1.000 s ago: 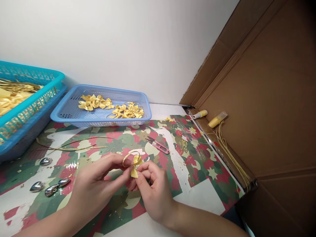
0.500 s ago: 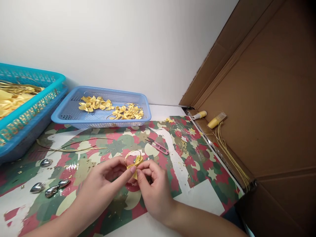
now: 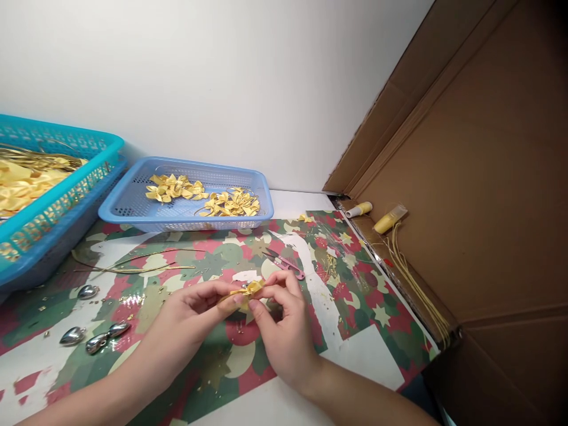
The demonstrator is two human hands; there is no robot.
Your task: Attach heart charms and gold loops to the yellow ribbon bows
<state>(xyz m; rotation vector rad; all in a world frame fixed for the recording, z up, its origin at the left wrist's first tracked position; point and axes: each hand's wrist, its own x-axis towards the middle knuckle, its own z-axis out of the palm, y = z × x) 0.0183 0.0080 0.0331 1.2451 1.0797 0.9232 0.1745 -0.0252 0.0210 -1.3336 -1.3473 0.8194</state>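
Between my two hands is a small yellow ribbon bow point(image 3: 252, 289), held just above the patterned table covering point(image 3: 222, 367). My left hand point(image 3: 189, 319) is closed, its thumb and fingers pinching the bow's left side. On the right side, my right hand point(image 3: 284, 322) grips the bow between thumb and fingertips. The fingers partly cover the bow and the gold cord at it. Just beyond my right hand lies a pair of pink thread snips point(image 3: 286, 265). Several silver heart-shaped pieces point(image 3: 73, 336) rest to the left of my left hand.
A blue basket point(image 3: 186, 220) with yellow bows point(image 3: 233, 203) stands against the wall. At far left, a teal basket point(image 3: 100, 155) holds yellow ribbon and gold cord. Loose gold cords point(image 3: 146, 269) lie in front. A cardboard wall point(image 3: 479, 177) rises on the right, near yellow cords point(image 3: 412, 275).
The bow has turned in my fingers, so its cord loop no longer stands up. My right hand's fingers have lifted and spread over the bow's right side. The view has shifted slightly.
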